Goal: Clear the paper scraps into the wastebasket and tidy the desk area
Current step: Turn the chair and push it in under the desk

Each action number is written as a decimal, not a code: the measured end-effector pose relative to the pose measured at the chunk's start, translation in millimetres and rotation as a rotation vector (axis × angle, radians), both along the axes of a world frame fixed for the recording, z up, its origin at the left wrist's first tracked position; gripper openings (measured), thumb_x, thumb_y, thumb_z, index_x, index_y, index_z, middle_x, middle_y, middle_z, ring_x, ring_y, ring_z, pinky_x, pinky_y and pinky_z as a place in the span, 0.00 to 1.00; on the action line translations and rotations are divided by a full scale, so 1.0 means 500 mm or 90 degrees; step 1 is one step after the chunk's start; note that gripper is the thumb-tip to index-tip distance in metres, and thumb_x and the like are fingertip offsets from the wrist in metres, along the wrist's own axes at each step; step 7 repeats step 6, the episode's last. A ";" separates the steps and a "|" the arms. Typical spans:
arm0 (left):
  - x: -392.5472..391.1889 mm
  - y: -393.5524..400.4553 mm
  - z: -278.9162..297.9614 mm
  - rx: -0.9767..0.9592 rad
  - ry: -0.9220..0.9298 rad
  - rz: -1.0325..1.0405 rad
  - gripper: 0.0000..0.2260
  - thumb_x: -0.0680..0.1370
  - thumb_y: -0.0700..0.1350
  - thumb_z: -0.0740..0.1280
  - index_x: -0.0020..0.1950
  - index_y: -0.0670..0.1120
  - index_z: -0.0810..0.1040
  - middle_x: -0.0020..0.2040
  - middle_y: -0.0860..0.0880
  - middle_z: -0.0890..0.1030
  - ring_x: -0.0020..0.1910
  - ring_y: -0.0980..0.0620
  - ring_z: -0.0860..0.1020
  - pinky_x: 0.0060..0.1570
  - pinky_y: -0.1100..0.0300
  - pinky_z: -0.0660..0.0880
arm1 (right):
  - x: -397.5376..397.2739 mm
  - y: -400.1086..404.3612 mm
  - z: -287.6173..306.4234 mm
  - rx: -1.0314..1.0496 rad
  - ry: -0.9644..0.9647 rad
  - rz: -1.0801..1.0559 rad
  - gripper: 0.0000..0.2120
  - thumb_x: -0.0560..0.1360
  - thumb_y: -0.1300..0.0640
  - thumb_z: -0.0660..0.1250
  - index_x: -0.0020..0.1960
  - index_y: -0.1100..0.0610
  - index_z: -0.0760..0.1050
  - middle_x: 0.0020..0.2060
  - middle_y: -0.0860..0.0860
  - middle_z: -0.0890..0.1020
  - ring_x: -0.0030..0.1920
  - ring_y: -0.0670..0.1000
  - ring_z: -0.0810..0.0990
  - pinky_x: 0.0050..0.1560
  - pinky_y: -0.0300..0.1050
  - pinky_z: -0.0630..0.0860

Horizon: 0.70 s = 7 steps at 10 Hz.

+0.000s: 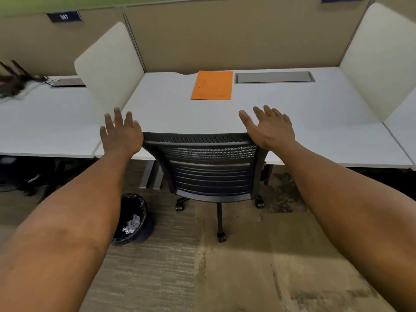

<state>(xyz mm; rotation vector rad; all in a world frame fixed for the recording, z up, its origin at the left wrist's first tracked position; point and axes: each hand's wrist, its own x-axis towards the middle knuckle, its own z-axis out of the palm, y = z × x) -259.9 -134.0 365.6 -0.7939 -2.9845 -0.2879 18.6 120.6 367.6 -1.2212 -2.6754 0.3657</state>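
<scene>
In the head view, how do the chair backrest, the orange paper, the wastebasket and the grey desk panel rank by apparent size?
1. Chair backrest
2. Wastebasket
3. Orange paper and grey desk panel: look alike in area, unranked.
The wastebasket is nearer and partly hidden by the left arm, so its rank is unsure.

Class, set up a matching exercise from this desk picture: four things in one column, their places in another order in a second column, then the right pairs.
Things:
1. orange sheet
2. wastebasket
3. chair
4. paper scraps

Places:
A. inside the wastebasket
B. pushed in at the desk, hands at its back
C. flat on the desk
D. on the floor, left of the chair

Pairs: 1-C, 2-D, 3-B, 4-A
</scene>
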 end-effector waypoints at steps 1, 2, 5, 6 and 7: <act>0.002 -0.001 -0.001 0.030 -0.071 -0.011 0.23 0.83 0.51 0.43 0.78 0.50 0.59 0.81 0.49 0.49 0.79 0.41 0.45 0.75 0.42 0.47 | 0.001 0.003 0.001 -0.010 -0.020 0.008 0.50 0.66 0.21 0.29 0.77 0.47 0.55 0.78 0.53 0.56 0.77 0.56 0.52 0.74 0.60 0.47; -0.011 0.000 -0.002 0.000 -0.098 -0.041 0.23 0.83 0.47 0.43 0.77 0.46 0.62 0.81 0.46 0.53 0.79 0.41 0.49 0.76 0.44 0.49 | -0.004 0.005 0.002 -0.022 -0.064 0.011 0.52 0.64 0.20 0.29 0.76 0.46 0.59 0.76 0.51 0.62 0.75 0.57 0.60 0.71 0.60 0.55; -0.063 0.018 0.036 -0.148 -0.164 -0.149 0.24 0.82 0.52 0.44 0.59 0.41 0.75 0.64 0.39 0.76 0.59 0.42 0.74 0.58 0.51 0.70 | -0.041 0.009 0.061 -0.171 -0.236 0.059 0.45 0.71 0.24 0.38 0.64 0.52 0.77 0.67 0.54 0.75 0.65 0.56 0.72 0.65 0.55 0.65; -0.099 0.044 0.049 -0.185 -0.206 -0.172 0.29 0.82 0.59 0.47 0.69 0.39 0.72 0.71 0.38 0.72 0.66 0.42 0.72 0.64 0.52 0.68 | -0.072 0.013 0.091 -0.185 -0.237 0.025 0.41 0.74 0.27 0.43 0.70 0.55 0.71 0.71 0.55 0.70 0.69 0.57 0.69 0.67 0.54 0.63; -0.099 0.044 0.049 -0.185 -0.206 -0.172 0.29 0.82 0.59 0.47 0.69 0.39 0.72 0.71 0.38 0.72 0.66 0.42 0.72 0.64 0.52 0.68 | -0.072 0.013 0.091 -0.185 -0.237 0.025 0.41 0.74 0.27 0.43 0.70 0.55 0.71 0.71 0.55 0.70 0.69 0.57 0.69 0.67 0.54 0.63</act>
